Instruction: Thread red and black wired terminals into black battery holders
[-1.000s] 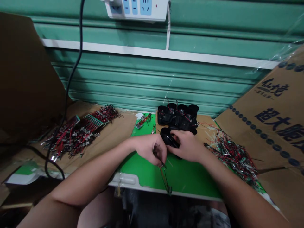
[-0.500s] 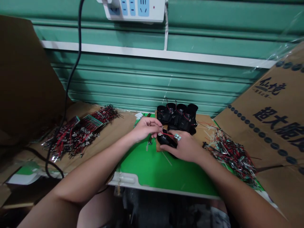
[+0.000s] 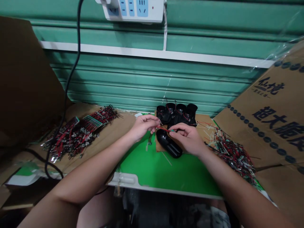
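A red-wired circuit board (image 3: 164, 129) stretches between my two hands. My left hand (image 3: 145, 126) pinches its left end between thumb and fingers. At its right end, where a bit of green board shows, my right hand (image 3: 186, 136) is closed with a pinch. Just below the wires a glossy black rounded housing (image 3: 169, 144) lies tilted across the edge of a cardboard piece and the green board (image 3: 147, 167); neither hand appears to grip it. Behind my hands several black housings (image 3: 179, 114) stand close together with thin red wires at their openings.
Piles of red-wired boards lie on the left (image 3: 73, 136) and on the right (image 3: 234, 155). A cardboard box (image 3: 273, 104) rises at the right. The green shutter wall (image 3: 142, 82) closes off the back, with a power strip (image 3: 135, 11) above. A black cable (image 3: 68, 82) hangs at the left.
My right hand has come off the black housing and now pinches the board end of the wires. The housing lies more exposed. My left hand has barely moved.
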Motion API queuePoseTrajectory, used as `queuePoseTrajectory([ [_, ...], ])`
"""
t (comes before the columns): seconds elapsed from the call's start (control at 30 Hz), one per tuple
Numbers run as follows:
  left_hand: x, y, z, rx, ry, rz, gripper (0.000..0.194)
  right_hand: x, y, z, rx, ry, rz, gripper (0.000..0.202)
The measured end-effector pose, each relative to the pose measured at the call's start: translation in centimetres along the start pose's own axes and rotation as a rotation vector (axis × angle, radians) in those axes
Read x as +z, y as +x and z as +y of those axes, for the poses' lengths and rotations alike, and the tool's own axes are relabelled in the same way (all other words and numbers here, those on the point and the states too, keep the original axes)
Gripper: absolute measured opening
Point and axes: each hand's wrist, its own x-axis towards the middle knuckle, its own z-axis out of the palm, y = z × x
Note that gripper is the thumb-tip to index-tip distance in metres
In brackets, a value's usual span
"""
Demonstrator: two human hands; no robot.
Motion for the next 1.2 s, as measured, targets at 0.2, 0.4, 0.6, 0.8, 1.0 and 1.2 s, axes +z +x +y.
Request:
queuePoseTrajectory([
  [0.2, 0.2, -0.4, 0.9, -0.031, -0.112, 0.024, 0.041, -0.1, 0.3, -1.1, 0.155, 0.208, 0.05, 0.043],
  [0.4, 0.3, -0.2, 0.6, -0.03, -0.123, 0.069, 0.045, 0.0, 0.2, -2.1, 0.219, 0.314, 0.094, 0.054],
  [0.6, 1.0, -0.5, -0.7, 0.011, 0.12, -0.028, 0.037, 0.6, 0.1, -1.1, 0.205, 0.319, 0.021, 0.056],
  [0.8, 1.9, -1.8, -0.8, 0.103, 0.326, -0.182, 0.038, 1.0, -0.3, -0.1, 0.106, 0.301, 0.022, 0.051],
  [1.0, 1.9, -2.0, -0.5, 0.138, 0.397, -0.177, 0.039, 1.4, -0.3, -0.6, 0.113, 0.312, 0.065, 0.054],
  [1.2, 1.8, -2.0, -0.7, 0.141, 0.377, -0.172, 0.037, 1.5, -0.3, -0.5, 0.109, 0.317, 0.088, 0.053],
])
